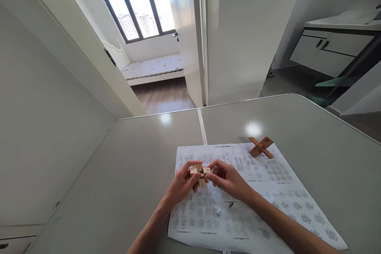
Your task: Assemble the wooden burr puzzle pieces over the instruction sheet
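Above the printed sheet (205, 210), both my hands grip a light wooden interlocking puzzle (202, 182) made of crossed blocks. My left hand (185, 180) is closed round its left side, thumb in front and index finger along the top. On the right side, my right hand (228, 178) pinches a block bearing a dark mark between thumb and fingers. The puzzle's underside and part of its back are hidden by my fingers. A second, darker wooden cross-shaped puzzle (260, 147) rests at the sheet's far right edge, apart from my hands.
The sheet carries rows of small diagrams and lies on a glossy grey table (143, 158) with a seam (202, 127) down its middle. Beyond the table's far edge are an open door (186, 39), a bed (154, 65) and a window. A white cabinet (330, 47) stands at far right.
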The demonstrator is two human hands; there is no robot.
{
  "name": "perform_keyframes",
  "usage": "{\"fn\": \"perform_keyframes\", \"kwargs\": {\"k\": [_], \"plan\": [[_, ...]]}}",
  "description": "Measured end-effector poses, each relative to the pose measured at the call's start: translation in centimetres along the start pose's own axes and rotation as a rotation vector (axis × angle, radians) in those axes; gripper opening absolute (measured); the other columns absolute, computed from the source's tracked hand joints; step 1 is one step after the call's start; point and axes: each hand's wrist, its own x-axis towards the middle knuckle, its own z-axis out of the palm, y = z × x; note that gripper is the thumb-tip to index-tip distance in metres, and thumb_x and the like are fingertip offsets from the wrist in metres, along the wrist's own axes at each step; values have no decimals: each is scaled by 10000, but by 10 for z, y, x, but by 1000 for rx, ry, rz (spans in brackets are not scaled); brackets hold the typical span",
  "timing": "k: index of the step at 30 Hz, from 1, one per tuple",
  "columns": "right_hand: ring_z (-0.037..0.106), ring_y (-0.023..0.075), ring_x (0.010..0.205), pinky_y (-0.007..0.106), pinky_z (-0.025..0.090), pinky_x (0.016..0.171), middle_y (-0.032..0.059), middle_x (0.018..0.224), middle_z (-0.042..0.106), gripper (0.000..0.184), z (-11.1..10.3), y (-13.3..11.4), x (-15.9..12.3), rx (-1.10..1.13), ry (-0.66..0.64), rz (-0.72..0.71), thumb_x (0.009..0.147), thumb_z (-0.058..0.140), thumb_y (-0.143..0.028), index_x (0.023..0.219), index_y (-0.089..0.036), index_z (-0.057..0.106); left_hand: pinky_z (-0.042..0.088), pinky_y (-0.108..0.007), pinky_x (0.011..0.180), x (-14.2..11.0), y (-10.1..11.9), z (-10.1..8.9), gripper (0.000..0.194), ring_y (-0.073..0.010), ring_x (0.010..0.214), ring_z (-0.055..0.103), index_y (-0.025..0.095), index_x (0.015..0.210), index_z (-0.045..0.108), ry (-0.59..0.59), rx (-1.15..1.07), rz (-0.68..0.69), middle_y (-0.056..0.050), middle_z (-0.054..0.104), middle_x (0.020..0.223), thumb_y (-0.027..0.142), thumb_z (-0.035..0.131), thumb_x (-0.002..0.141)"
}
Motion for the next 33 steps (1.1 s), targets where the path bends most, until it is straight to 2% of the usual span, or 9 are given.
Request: {"fn": "perform_keyframes", "kwargs": {"k": [8, 12, 17, 27, 33], "plan": [[544, 161, 595, 285, 398, 587, -9, 683, 673, 426, 1, 0, -1, 4, -10, -14, 953, 677, -632, 1031, -218, 616, 485, -204, 538, 0, -4, 0, 386, -96, 556, 557, 193, 1276, 594, -2, 7, 9, -22, 736, 788, 492, 576, 1032], [544, 158, 593, 281, 388, 583, -16, 666, 666, 407, 2, 2, -1, 10, -4, -30, 971, 666, -614, 1039, -217, 609, 494, -213, 542, 0, -1, 2, 378, -124, 619, 618, 184, 1241, 592, -13, -16, 9, -47, 761, 812, 500, 558, 1037], [556, 158, 599, 277, 397, 582, -8, 693, 681, 397, 2, 1, -1, 9, -12, -47, 979, 660, -604, 1041, -216, 602, 496, -213, 566, 0, 4, 3, 332, -113, 633, 605, 185, 1230, 597, -16, -18, 27, -35, 756, 819, 458, 562, 1045], [409, 123, 531, 267, 297, 528, -58, 607, 551, 433, 1, -1, -1, 25, -24, -43, 960, 658, -645, 990, -217, 599, 508, -232, 585, 0, -1, 5, 306, -133, 637, 641, 184, 1169, 632, 19, -16, 71, -44, 758, 810, 454, 599, 1029], [317, 118, 532, 273, 236, 527, -94, 578, 394, 439, 0, 4, 0, 39, -27, -27, 951, 664, -652, 962, -219, 598, 513, -239, 601, -2, -4, 6, 353, -139, 651, 646, 190, 1187, 653, 56, 60, 116, -36, 725, 809, 498, 582, 1031]]}}
